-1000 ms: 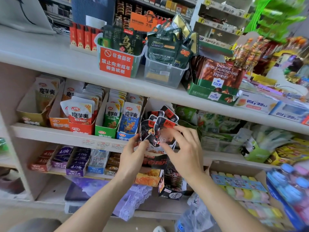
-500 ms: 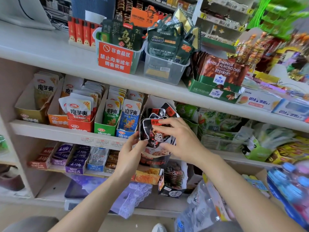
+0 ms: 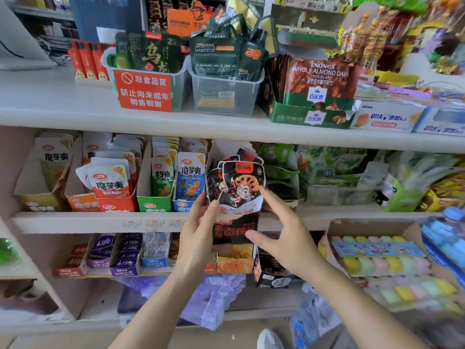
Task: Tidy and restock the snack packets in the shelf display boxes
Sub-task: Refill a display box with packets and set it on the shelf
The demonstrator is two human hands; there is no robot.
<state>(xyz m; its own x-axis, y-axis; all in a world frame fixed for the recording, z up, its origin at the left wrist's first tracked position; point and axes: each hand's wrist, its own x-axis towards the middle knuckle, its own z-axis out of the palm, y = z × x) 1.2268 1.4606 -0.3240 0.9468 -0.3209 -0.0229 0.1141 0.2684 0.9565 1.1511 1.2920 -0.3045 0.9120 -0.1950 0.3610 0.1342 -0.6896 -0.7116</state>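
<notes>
Black snack packets (image 3: 236, 187) with a cartoon face stand bunched upright in a black display box (image 3: 235, 229) on the middle shelf. My left hand (image 3: 201, 222) holds the lower left edge of the bunch, thumb on the front packet. My right hand (image 3: 279, 227) is spread just right of the packets, one fingertip touching the front packet's right edge, the thumb near the box front. Left of them stand white konjac packets (image 3: 110, 180) in orange, green (image 3: 157, 195) and blue boxes.
The top shelf carries clear bins (image 3: 224, 96) of dark packets, a red warning sign (image 3: 144, 90) and a chocolate box (image 3: 312, 117). Green packets (image 3: 279, 167) crowd the right of the black box. Pastel candy trays (image 3: 382, 258) and purple boxes (image 3: 110, 253) fill the lower shelf.
My right hand has let go of the black packets and drawn back to their right with fingers spread. The packets now sit lower and more even in the box. My left hand stays on them.
</notes>
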